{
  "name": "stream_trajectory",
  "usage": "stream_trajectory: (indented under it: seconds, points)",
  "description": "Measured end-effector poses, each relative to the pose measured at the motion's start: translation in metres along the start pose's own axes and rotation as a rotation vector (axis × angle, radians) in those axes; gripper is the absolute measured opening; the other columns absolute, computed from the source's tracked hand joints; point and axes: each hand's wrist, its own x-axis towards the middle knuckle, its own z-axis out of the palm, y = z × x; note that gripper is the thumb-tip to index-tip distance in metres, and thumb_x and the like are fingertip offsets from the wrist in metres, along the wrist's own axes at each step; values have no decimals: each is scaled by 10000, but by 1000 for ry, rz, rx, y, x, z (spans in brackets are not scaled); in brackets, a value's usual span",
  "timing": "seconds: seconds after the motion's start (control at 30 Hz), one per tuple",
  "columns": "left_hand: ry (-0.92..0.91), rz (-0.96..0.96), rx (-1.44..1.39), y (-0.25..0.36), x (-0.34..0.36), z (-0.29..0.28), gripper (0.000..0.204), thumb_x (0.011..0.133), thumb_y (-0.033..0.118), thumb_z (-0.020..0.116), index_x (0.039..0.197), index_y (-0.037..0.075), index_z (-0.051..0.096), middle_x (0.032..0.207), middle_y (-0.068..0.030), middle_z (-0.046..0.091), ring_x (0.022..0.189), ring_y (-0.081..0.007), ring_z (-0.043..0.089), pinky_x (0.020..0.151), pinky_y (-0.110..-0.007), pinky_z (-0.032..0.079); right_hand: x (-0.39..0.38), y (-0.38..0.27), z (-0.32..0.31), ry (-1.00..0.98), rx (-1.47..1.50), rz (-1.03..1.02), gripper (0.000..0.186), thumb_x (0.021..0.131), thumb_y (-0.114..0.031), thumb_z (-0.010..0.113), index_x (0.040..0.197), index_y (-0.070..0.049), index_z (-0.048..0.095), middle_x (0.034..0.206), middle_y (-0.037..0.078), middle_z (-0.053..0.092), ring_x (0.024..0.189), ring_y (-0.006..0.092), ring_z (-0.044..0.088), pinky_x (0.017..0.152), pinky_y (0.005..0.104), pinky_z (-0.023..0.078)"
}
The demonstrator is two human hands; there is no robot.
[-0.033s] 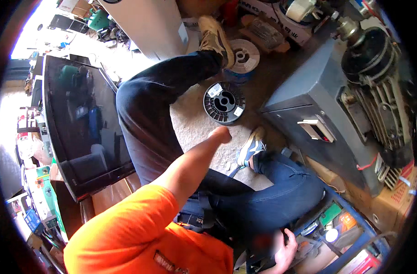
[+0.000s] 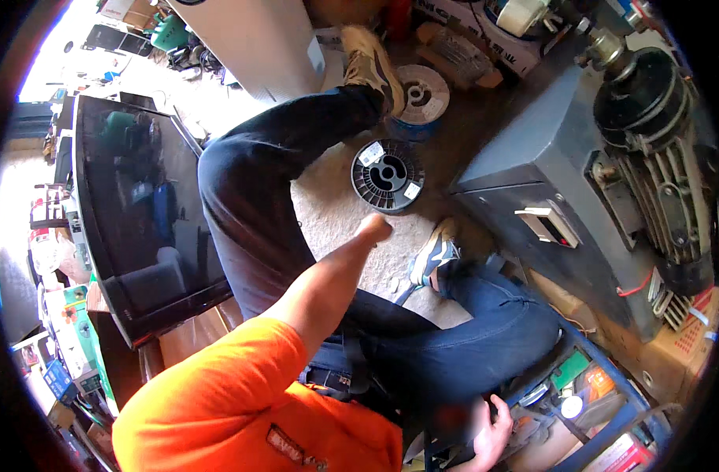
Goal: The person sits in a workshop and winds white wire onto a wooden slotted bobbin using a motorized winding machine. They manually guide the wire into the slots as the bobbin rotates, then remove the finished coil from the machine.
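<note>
My left hand [image 2: 373, 229] is at the end of a bare forearm below an orange sleeve. It looks curled closed, with its fingers turned out of sight, beside the near edge of a black spool [image 2: 388, 175]. The spool lies flat on the floor between my legs, its slotted face with two white labels turned up. Whether hand and spool touch, I cannot tell. Down at the lower right, my right hand [image 2: 495, 431] has its fingers apart next to a blurred dark patch, over the edge of a blue-framed tray [image 2: 607, 355] of small items.
A grey metal cabinet [image 2: 524, 169] with a finned motor [image 2: 658, 189] beside it stands on the right. A large dark screen [image 2: 143, 212] leans at the left. Beyond the black spool lies a pale spool [image 2: 422, 90], near my shoe [image 2: 367, 63]. A tall white box [image 2: 249, 43] stands behind.
My left hand has shifted slightly to the left and away from me. The spool and my right hand look the same.
</note>
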Motion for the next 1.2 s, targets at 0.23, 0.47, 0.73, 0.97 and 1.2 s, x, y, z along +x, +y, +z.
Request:
stream_trajectory:
  seconds: [0.23,0.47,0.73,0.97,1.2]
  points:
    - [388,-154,-1070,-65,63,-26,324,880,112,446,1163,124,605,835,-9,611,771,-154,570,685,-301,427,8,-5,1,-9,44,67,360,828,-150,645,1112,67,598,961,150,656,814,178,590,728,303,487]
    - [-44,-26,-1421,-59,47,-26,213,909,37,466,1061,123,589,934,3,616,768,-140,608,582,-200,450,13,16,4,7,90,-50,370,823,-137,660,1114,79,588,942,134,652,824,163,582,738,299,484]
    - [15,36,-1405,-66,43,-24,162,896,69,575,1058,57,569,916,-42,642,807,-130,648,627,-203,519,14,26,4,-18,175,6,377,822,-172,671,1106,67,598,851,96,645,709,130,569,649,274,481]
    - [198,36,-1140,-52,34,-27,178,867,95,586,1022,16,622,872,-88,677,754,-175,677,607,-251,534,12,13,2,-27,75,-15,374,825,-174,665,1103,69,601,887,111,651,779,154,577,723,299,481]
    - [205,-131,-1017,-62,49,-16,185,836,150,586,970,25,610,931,-128,674,710,-250,690,539,-315,534,7,-1,-2,-53,5,-45,370,827,-175,665,1109,57,606,957,153,648,825,194,572,768,326,467]
